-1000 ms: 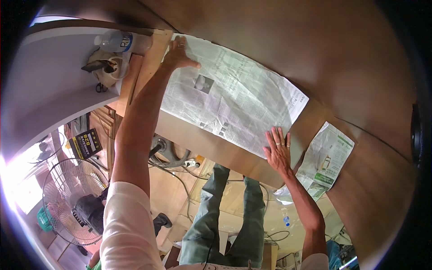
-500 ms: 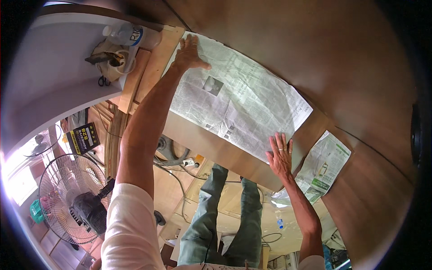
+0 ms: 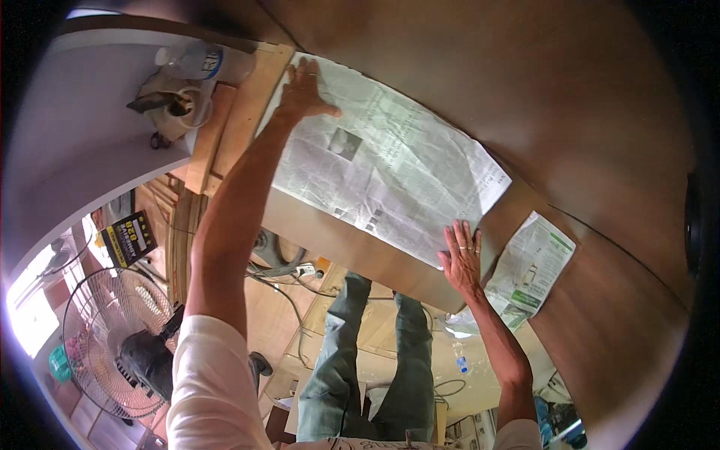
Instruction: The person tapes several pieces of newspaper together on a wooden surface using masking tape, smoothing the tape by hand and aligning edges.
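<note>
Newspaper sheet: on brown board, my view's 1 o'clock.
Left hand: fingers spread wide on its 10 o'clock end, gripping nothing.
Right hand: my fingers slightly parted, its 5 o'clock corner, gripping nothing.
Second paper: beyond, 4 o'clock.

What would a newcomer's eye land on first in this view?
First, the large newspaper sheet on the brown board mid-view, with the left grip splayed open near its upper left corner and the right grip open at its lower right corner. Next, the caged fan at lower left, below the black-and-yellow box. Then the smaller printed sheet, right of the right grip.
</note>
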`<action>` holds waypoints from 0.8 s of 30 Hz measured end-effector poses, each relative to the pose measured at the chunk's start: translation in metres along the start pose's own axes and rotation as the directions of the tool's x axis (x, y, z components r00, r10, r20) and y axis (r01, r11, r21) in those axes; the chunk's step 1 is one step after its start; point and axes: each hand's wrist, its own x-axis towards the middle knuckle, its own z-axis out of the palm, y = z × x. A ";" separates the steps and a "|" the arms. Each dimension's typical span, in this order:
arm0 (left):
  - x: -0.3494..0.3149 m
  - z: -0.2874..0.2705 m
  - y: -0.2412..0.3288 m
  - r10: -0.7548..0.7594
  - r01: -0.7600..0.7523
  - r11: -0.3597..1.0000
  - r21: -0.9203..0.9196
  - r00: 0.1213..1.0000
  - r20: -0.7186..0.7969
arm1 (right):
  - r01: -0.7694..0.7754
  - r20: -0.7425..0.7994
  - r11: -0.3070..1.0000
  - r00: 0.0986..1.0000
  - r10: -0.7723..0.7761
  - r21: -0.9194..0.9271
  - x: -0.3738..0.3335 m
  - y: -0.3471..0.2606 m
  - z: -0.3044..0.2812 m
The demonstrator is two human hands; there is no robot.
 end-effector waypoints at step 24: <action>-0.085 0.022 -0.036 0.030 -0.121 0.957 -0.263 0.946 -0.324 | -0.220 -0.127 0.955 0.960 0.248 0.199 -0.034 0.006 -0.045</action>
